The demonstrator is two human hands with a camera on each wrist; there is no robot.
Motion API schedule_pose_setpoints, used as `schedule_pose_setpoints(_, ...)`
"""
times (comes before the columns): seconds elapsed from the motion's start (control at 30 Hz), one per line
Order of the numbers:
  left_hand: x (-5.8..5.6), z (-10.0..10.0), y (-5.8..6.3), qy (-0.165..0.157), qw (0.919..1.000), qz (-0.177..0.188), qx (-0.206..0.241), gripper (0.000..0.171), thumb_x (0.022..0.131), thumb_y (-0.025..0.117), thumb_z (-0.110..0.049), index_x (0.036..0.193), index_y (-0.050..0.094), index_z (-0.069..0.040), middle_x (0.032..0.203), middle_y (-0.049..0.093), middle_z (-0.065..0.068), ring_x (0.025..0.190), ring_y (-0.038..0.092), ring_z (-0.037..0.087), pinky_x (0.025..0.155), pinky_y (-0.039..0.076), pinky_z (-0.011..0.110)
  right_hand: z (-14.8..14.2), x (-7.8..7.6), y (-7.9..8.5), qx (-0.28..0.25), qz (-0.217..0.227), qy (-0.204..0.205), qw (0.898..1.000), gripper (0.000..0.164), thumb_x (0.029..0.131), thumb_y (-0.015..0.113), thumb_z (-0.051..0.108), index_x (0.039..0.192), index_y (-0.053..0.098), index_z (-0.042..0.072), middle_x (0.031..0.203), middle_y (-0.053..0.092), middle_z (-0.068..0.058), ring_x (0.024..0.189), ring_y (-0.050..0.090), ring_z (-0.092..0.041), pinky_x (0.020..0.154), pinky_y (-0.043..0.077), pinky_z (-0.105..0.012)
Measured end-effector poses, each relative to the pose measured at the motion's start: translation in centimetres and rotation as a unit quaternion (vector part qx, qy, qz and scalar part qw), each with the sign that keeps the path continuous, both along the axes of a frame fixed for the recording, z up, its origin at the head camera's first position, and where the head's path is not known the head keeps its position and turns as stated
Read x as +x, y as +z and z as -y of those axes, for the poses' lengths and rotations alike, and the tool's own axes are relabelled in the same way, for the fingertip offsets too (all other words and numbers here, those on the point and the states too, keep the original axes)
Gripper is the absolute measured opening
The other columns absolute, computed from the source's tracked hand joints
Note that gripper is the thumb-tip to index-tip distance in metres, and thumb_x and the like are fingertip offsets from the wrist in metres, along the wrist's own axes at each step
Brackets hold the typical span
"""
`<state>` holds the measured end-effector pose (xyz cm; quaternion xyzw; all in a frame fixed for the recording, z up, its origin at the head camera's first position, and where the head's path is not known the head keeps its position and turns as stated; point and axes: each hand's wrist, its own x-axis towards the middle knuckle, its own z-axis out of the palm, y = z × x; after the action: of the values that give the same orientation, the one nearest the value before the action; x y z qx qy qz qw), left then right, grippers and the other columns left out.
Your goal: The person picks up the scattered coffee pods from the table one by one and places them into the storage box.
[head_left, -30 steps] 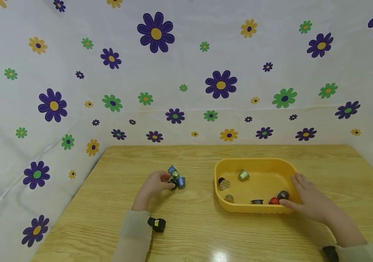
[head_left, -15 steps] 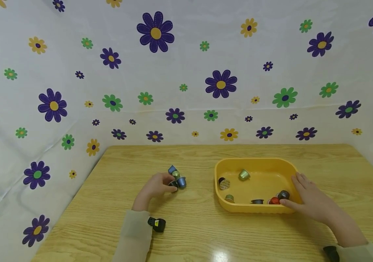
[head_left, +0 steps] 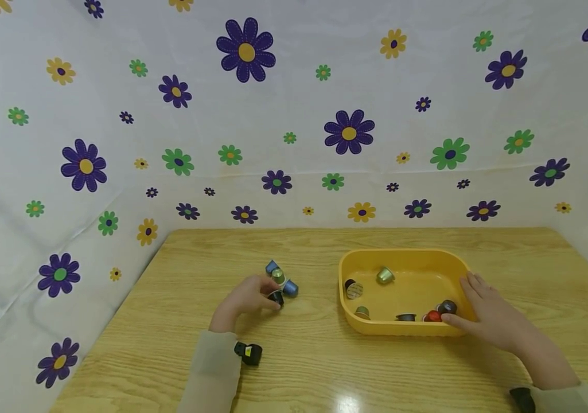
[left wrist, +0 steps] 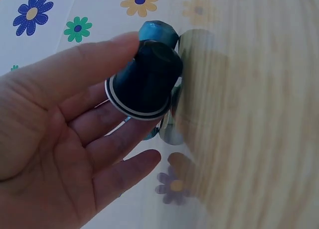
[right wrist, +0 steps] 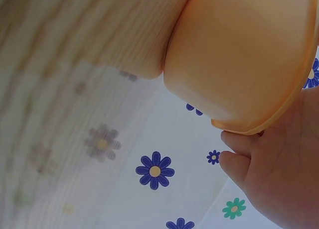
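My left hand (head_left: 247, 295) pinches a dark coffee capsule (left wrist: 149, 77) between thumb and fingers, its pale-edged rim downward in the left wrist view. Just beyond it on the table lie a blue capsule (head_left: 291, 288), a green capsule (head_left: 278, 276) and another blue capsule (head_left: 271, 267), close together. My right hand (head_left: 495, 318) rests on the right front corner of a yellow tub (head_left: 402, 330), fingers extended along the side and thumb over the rim. From the right wrist, fingertips (right wrist: 232, 162) show close below the tub's rim.
Inside the tub several capsules lie scattered: a green-gold one (head_left: 385, 276) toward the back, a red one (head_left: 432, 316) and a dark one (head_left: 447, 307) by the right thumb. The wood-grain table (head_left: 314, 367) ends at a flower-print sheet (head_left: 294, 103) behind and at the sides.
My left hand has drawn the dark capsule slightly toward me, away from the cluster. One blue capsule has shifted and tipped to the right. My right hand and the tub have stayed put.
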<state>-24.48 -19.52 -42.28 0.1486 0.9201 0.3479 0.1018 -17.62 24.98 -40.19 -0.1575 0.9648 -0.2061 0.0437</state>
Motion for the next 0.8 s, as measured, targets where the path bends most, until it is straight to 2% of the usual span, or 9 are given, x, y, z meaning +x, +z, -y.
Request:
schedule_pose_setpoints(0.17, 0.05, 0.03, -0.02, -0.013, 0.9999, -0.002, 0.000, 0.032, 0.070, 0.074, -0.006, 0.099, 0.063, 0.000, 0.099, 0.061, 0.010, 0.095, 0.056, 0.027, 0.084, 0.043, 0.041, 0.00, -0.03, 0.08, -0.002, 0.000, -0.001, 1.000, 0.093, 0.082, 0.052, 0.052, 0.132, 0.017, -0.017, 0.137, 0.008, -0.036, 0.125, 0.006, -0.048, 0.097, 0.009, -0.060)
schedule_pose_setpoints(0.57, 0.19, -0.08, 0.09, -0.011, 0.9996, -0.015, -0.021, 0.028, 0.071, 0.073, -0.006, 0.098, 0.064, -0.003, 0.096, 0.061, 0.006, 0.092, 0.056, 0.023, 0.083, 0.044, 0.039, -0.03, -0.03, 0.11, 0.000, -0.002, 0.002, 1.000, 0.092, 0.082, 0.052, 0.052, 0.132, 0.017, -0.018, 0.137, 0.008, -0.036, 0.125, 0.005, -0.048, 0.097, 0.010, -0.060)
schedule_pose_setpoints(0.73, 0.06, 0.17, 0.11, 0.001, 0.9992, -0.030, -0.025, 0.026, 0.073, 0.072, -0.010, 0.097, 0.064, -0.008, 0.096, 0.060, 0.003, 0.092, 0.054, 0.020, 0.082, 0.043, 0.040, -0.06, -0.02, 0.12, 0.000, -0.005, 0.003, 1.000, 0.092, 0.082, 0.052, 0.052, 0.132, 0.017, -0.018, 0.137, 0.008, -0.036, 0.125, 0.005, -0.048, 0.096, 0.011, -0.060)
schedule_pose_setpoints(0.8, 0.06, 0.21, 0.33, 0.009, 0.9992, -0.037, -0.012, 0.027, 0.074, 0.071, -0.011, 0.099, 0.063, -0.008, 0.097, 0.060, 0.003, 0.094, 0.054, 0.020, 0.084, 0.042, 0.041, -0.08, -0.01, 0.11, -0.001, -0.004, 0.003, 1.000, 0.092, 0.082, 0.052, 0.051, 0.132, 0.017, -0.018, 0.137, 0.008, -0.036, 0.125, 0.004, -0.048, 0.097, 0.010, -0.060)
